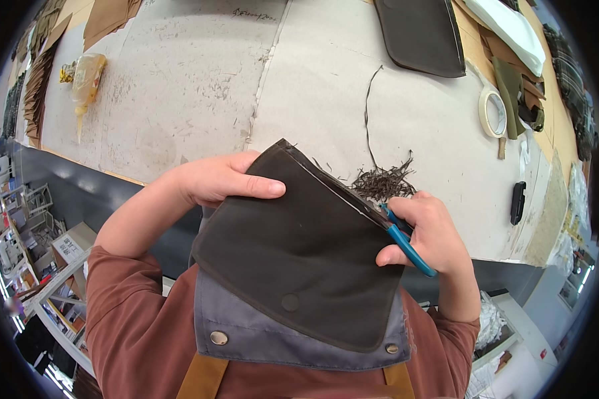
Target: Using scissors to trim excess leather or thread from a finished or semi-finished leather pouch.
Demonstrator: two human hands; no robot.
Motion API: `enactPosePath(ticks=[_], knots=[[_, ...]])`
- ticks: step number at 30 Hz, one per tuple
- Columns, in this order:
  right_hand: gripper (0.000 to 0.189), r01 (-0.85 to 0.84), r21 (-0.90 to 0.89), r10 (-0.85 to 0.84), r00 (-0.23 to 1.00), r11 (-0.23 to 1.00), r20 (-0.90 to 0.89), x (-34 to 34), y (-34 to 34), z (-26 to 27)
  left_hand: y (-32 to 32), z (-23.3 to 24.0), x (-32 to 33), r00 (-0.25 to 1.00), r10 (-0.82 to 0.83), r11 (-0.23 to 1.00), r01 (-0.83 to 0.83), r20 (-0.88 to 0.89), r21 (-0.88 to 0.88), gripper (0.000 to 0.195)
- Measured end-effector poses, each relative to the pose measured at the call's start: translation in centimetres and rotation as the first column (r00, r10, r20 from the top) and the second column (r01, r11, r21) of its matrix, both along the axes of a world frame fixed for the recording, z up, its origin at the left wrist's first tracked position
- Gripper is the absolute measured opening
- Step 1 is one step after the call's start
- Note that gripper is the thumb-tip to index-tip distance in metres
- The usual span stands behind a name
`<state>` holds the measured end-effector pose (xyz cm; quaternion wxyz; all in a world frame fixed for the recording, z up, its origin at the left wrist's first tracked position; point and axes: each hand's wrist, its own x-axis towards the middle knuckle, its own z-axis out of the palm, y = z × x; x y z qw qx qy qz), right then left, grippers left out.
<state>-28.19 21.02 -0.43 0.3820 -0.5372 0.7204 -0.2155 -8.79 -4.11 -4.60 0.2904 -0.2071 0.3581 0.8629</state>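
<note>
My left hand (234, 179) grips the upper left edge of a dark brown flap-shaped piece (299, 244), thumb on top and fingers hidden beneath. The piece has rounded lower corners and a round mark near its lower edge. My right hand (424, 234) holds teal-handled scissors or snippers (409, 249), whose metal part lies at the piece's right edge, along a pale line. The blades are mostly hidden. Just beyond that edge, a heap of dark trimmings (387, 182) rests on the pale table covering (319, 104), with a long thin strip (367, 114) running up from it.
A similar dark piece (422, 35) lies at the far side. At the right are a masking tape roll (493, 113), a black tool or handle (518, 203) and stacked fabric pieces. A glue bottle (88, 80) and brown stacked pieces (40, 97) are on the left.
</note>
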Motion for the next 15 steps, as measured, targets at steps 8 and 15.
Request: enactPosePath(ticks=[8,15], knots=[[0.069,-0.016,-0.043,0.014,0.998,0.999,-0.054,-0.27,0.05,0.15,-0.34,0.75,-0.37,0.999,-0.019,0.997,0.016,-0.038,-0.070,0.053],[0.070,-0.010,-0.047,0.006,0.998,0.999,-0.064,-0.40,0.18,0.17,-0.47,0.85,-0.42,0.996,-0.053,0.993,0.046,-0.070,-0.111,0.047]])
